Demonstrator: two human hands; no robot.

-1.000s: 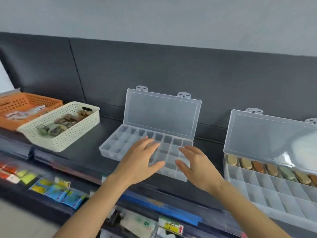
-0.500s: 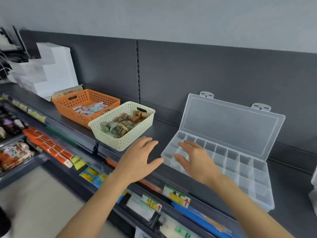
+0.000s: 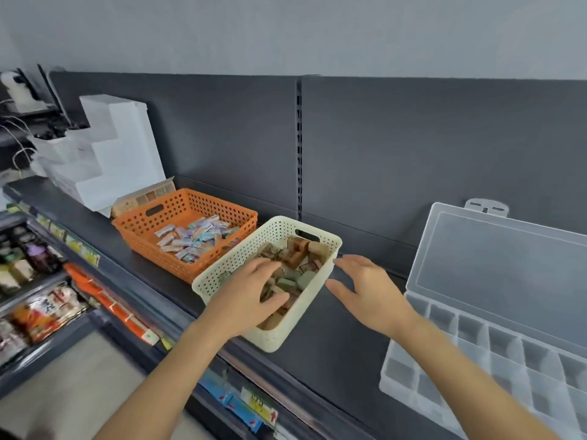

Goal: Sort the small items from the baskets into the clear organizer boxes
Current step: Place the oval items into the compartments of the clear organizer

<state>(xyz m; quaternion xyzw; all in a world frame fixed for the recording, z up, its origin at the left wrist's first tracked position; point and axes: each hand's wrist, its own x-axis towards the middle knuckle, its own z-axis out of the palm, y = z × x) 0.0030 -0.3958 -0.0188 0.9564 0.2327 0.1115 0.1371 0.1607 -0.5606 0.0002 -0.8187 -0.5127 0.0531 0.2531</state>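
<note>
Left hand (image 3: 244,300), grip spread, rests on small brown and green items (image 3: 305,252) in cream perforated plastic basket (image 3: 222,277), apparently holding none; right hand (image 3: 371,293), grip open, at basket's 3 o'clock.

On my feed the left forearm (image 3: 165,376) and right forearm (image 3: 470,376) reach forward from the bottom edge, both bare. The left hand (image 3: 247,300) lies palm down, fingers stretched ahead, thumb out to the right. The right hand (image 3: 374,296) hovers beside it (not touching), palm turned inward, fingers straight and fanned.
</note>
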